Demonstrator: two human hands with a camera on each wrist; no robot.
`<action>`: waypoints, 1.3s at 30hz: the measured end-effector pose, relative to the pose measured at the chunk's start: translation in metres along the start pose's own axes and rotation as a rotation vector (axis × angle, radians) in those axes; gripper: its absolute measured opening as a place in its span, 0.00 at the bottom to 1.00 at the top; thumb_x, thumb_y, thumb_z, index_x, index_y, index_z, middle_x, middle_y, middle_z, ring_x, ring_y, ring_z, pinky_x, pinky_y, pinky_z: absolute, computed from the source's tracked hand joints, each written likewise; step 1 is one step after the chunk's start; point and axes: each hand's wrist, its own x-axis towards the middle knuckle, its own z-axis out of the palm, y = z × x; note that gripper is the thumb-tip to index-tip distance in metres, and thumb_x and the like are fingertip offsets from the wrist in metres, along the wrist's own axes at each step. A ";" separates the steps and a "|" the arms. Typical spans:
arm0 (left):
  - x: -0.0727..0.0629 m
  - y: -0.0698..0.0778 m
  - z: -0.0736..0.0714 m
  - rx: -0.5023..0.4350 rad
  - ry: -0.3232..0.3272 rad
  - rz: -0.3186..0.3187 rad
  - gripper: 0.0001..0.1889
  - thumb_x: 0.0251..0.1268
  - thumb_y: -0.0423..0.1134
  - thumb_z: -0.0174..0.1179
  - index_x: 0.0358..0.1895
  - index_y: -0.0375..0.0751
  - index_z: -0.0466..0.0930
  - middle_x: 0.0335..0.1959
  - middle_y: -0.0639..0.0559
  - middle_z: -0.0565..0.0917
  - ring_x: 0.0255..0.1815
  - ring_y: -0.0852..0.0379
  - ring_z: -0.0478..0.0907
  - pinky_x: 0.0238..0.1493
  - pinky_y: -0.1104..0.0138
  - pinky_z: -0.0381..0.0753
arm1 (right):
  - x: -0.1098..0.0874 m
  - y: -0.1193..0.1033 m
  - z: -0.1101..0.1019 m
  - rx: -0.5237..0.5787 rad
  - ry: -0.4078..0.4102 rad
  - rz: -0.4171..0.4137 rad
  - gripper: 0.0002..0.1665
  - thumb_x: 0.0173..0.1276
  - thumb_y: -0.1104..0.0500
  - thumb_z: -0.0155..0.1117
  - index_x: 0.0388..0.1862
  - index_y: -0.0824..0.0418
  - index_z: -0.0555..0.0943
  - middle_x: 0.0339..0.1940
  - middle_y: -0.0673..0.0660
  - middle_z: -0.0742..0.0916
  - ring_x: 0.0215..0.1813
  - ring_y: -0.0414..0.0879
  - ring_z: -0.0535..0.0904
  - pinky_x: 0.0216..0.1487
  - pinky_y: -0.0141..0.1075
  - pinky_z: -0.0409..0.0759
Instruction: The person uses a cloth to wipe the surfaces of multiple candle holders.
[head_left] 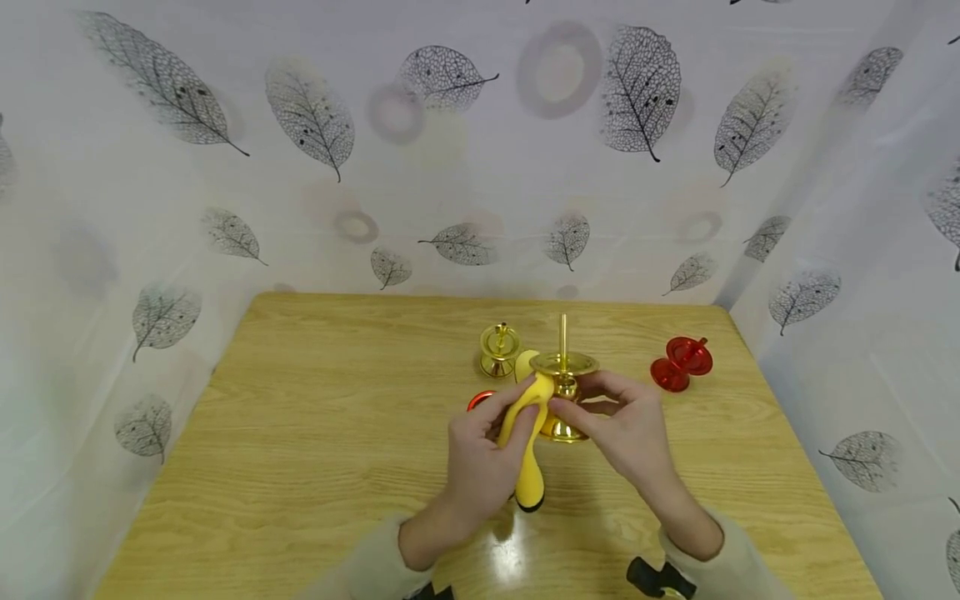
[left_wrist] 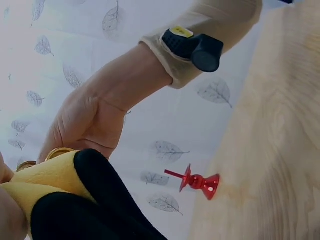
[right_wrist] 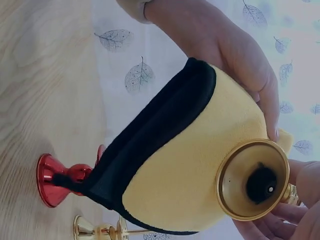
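Observation:
Upright above the table, a shiny gold candlestick (head_left: 564, 363) with a spike and a round dish is gripped by my right hand (head_left: 626, 425) at its stem. My left hand (head_left: 483, 462) pinches a folded yellow cloth (head_left: 529, 475) with black edging against the candlestick's left side, just below the dish. In the right wrist view the cloth (right_wrist: 185, 165) hangs beside the candlestick's hollow round base (right_wrist: 230, 172), with the left hand (right_wrist: 225, 50) above. Dark cloth edging (left_wrist: 120, 200) fills the lower part of the left wrist view, and the right hand (left_wrist: 85, 120) shows behind it.
A red candlestick (head_left: 681, 363) stands on the wooden table (head_left: 322, 400) to the right. Behind the cloth is a smaller gold candlestick (head_left: 498, 352). Another red piece (head_left: 478, 399) is mostly hidden by the left hand. A leaf-patterned curtain (head_left: 480, 183) encloses the back and sides.

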 end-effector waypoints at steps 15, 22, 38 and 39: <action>0.001 0.002 -0.001 -0.084 0.020 -0.085 0.13 0.71 0.23 0.63 0.56 0.23 0.84 0.48 0.29 0.90 0.40 0.48 0.93 0.37 0.65 0.93 | -0.002 -0.013 -0.013 0.081 -0.143 0.181 0.18 0.63 0.66 0.80 0.49 0.72 0.87 0.37 0.43 0.92 0.36 0.41 0.91 0.33 0.35 0.91; 0.000 0.004 -0.001 -0.086 0.003 -0.063 0.12 0.71 0.24 0.64 0.55 0.24 0.85 0.47 0.30 0.90 0.38 0.52 0.92 0.35 0.65 0.93 | 0.001 -0.008 -0.020 0.079 -0.172 0.218 0.36 0.63 0.66 0.79 0.71 0.66 0.78 0.38 0.39 0.93 0.42 0.38 0.91 0.36 0.34 0.91; -0.006 0.006 -0.007 -0.064 -0.051 -0.124 0.12 0.72 0.26 0.65 0.55 0.27 0.86 0.44 0.32 0.91 0.33 0.53 0.92 0.31 0.64 0.92 | 0.000 -0.002 -0.033 0.086 -0.217 0.227 0.42 0.63 0.67 0.79 0.75 0.72 0.73 0.50 0.37 0.91 0.46 0.39 0.90 0.47 0.33 0.91; -0.007 0.007 -0.009 -0.062 -0.046 -0.137 0.12 0.72 0.26 0.65 0.55 0.28 0.86 0.44 0.32 0.91 0.32 0.54 0.91 0.31 0.64 0.93 | 0.000 -0.001 -0.034 0.082 -0.216 0.237 0.43 0.63 0.66 0.79 0.75 0.72 0.72 0.49 0.37 0.91 0.46 0.39 0.90 0.47 0.33 0.91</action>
